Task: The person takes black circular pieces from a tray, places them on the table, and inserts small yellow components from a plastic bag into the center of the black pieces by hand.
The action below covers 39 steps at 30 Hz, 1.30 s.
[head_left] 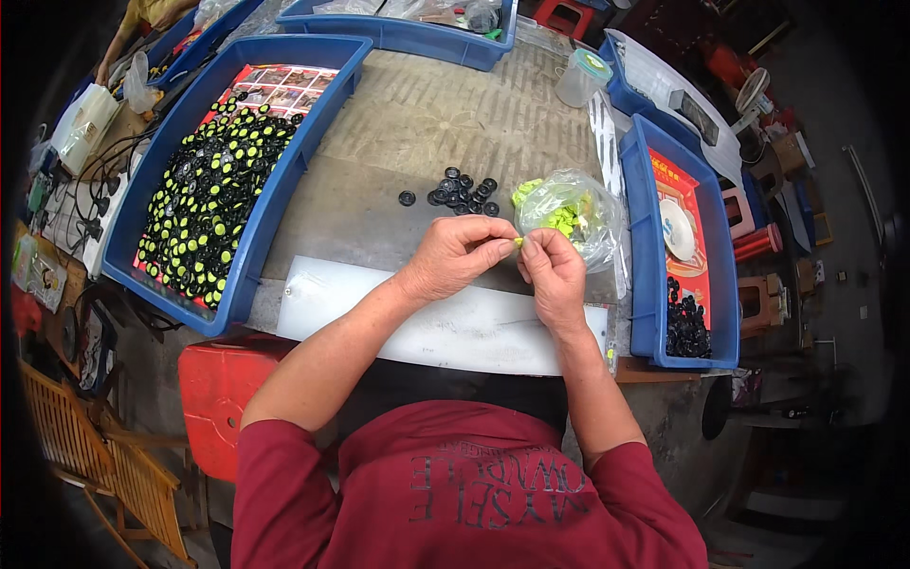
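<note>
We find the left hand [457, 254] and the right hand [553, 270] brought together over the middle of the workbench [427, 123], fingertips meeting; pinched between them is a small yellow-green piece [518, 243], the left thumb and forefinger closed on one end and the right fingers closed toward the other; whether a black part is also in the grip we cannot tell, the fingers covering it.

Just beyond the hands lies a clear plastic bag [572, 211] holding more yellow-green pieces, a few spilling at its mouth; to its left, a small heap of loose black rings [462, 191] rests on the bench, one ring apart from the rest; under the forearms lies a white board [445, 327].

On the person's left, a long blue tray [248, 248] holds a dense mass of black rings fitted with yellow-green centres [204, 194], filling most of its length, with a printed sheet bare at the far end; on the right, another blue tray [652, 284] holds a pile of plain black parts [686, 322] at its near end and a white dish farther up.

We judge the work well advanced but unfinished: a large number appear assembled; the loose rings, the bag and the right-hand pile remain to be dealt with.
</note>
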{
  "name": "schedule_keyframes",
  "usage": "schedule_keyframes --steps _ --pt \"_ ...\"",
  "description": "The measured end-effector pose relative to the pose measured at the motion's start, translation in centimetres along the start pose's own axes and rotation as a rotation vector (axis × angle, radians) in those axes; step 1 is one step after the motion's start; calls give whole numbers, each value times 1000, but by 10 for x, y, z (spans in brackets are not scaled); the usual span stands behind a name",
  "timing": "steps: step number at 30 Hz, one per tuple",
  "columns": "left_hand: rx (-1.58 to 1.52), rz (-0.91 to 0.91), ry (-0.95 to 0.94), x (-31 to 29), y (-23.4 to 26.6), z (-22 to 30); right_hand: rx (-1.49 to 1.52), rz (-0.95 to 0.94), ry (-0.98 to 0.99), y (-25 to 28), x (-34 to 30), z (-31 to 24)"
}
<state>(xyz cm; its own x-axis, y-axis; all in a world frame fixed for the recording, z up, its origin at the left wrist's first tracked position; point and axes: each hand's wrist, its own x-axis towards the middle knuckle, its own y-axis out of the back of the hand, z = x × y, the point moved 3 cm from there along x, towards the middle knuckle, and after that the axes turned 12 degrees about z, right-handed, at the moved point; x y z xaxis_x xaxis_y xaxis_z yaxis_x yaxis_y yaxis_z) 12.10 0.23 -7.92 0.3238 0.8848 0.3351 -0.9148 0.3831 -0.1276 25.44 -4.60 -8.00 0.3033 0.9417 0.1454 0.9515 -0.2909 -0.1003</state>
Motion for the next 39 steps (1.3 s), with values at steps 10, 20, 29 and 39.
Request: schedule_keyframes --steps 10,20,29,39 --pt "-13 -65 78 0 1 -1 57 18 -63 3 -1 -3" --pt "40 -60 44 0 0 -3 -102 29 -41 2 -2 -8" --pt "140 -92 11 -1 0 -1 -269 18 80 2 0 -10" --pt "176 -95 19 0 0 2 -344 -56 75 1 3 -16"
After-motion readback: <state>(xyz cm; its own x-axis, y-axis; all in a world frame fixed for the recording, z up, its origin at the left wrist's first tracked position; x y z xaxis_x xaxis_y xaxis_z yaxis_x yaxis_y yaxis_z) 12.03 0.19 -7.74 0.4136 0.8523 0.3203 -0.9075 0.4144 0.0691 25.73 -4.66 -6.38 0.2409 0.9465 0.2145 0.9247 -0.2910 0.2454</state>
